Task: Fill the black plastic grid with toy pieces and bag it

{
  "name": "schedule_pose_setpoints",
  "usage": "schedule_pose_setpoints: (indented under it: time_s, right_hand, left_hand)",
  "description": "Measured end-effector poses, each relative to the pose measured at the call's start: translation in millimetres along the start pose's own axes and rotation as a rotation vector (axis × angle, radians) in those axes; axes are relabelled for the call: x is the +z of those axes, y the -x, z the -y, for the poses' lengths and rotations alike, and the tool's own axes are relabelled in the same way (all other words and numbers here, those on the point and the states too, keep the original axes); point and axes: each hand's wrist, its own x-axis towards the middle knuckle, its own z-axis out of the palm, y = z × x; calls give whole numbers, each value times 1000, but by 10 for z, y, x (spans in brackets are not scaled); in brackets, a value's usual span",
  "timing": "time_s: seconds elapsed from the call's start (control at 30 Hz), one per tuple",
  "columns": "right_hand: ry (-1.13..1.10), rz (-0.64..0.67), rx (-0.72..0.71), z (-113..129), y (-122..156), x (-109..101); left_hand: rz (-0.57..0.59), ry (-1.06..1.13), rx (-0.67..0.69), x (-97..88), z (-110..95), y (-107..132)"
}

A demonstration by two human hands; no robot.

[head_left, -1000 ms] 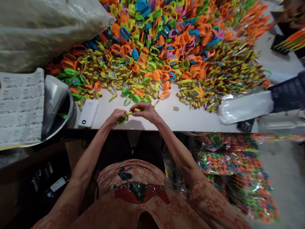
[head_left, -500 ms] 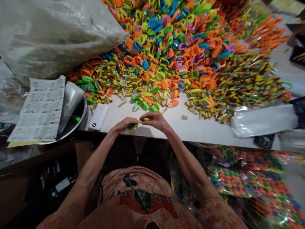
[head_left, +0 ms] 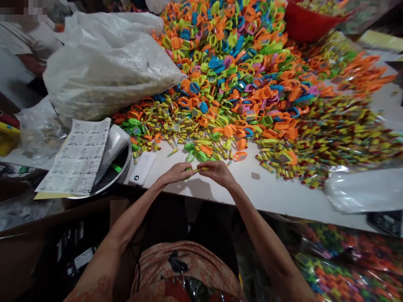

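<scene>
My left hand (head_left: 176,172) and my right hand (head_left: 218,171) meet over the front of the white table (head_left: 270,195). Both are closed in a pinch on a small yellow candy tube (head_left: 201,169) held between them. In the earlier frames the left hand also held a green plastic toy band, now hidden by its fingers. Just beyond the hands lie loose green bands (head_left: 195,154) and the edge of a huge heap of orange, green and blue toy bands (head_left: 239,79) and yellow candy tubes (head_left: 333,130).
A white power bank (head_left: 142,168) lies left of my hands. A metal bowl (head_left: 121,170) under a printed sheet (head_left: 77,157) sits at the left edge. A big clear sack (head_left: 107,79), a red basin (head_left: 307,25), clear bags (head_left: 362,191) and another person's sleeve (head_left: 25,40) are around.
The view has tilted up and shifted right, so the hands sit lower right in frame. They stay together on the yellow tube; the green band has slipped out of sight.
</scene>
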Motion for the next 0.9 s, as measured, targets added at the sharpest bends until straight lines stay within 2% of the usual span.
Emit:
schedule_pose_setpoints:
  time_s: [0.07, 0.13, 0.2, 0.23, 0.27, 0.3, 0.37, 0.47, 0.53, 0.63, 0.73, 0.9]
  right_hand:
    - [136, -128, -16, -48, -60, -57]
    - [349, -347, -39, -73, -123, -100]
    - [561, -551, -75, -47, -188, -68]
    - [637, -600, -92, -12, -224, -7]
    - [688, -594, -102, 36, -267, 87]
    - [721, -529, -104, 91, -320, 213]
    - [779, -282, -89, 201, -464, 522]
    - [922, 123, -55, 293, -756, 953]
    - [1017, 259, -37, 289, -943, 1119]
    - [1098, 304, -40, 244, -1114, 1185]
    - [1118, 294, -20, 238, -1133, 1142]
    - [1015, 215, 82, 296, -1035, 1023]
  left_hand:
    - [-169, -101, 80, -180, 7, -107]
    - [-485, -269, 80, -461, 51, -235]
    - [-800, -461, -67, -786, 137, -361]
    - [-889, -536, -170, -936, 191, -418]
    - [-930, -584, -260, -1065, 247, -469]
    - [-932, -606, -327, -1165, 300, -516]
    - [-904, -596, -381, -1275, 382, -588]
    - [-910, -552, -367, -1291, 423, -618]
    - [-929, -514, -341, -1277, 412, -574]
    - [-954, -435, -260, -1271, 383, -445]
    - [-986, -325, -144, -1232, 356, -333]
    - [-975, 4, -16, -963, 358, -265]
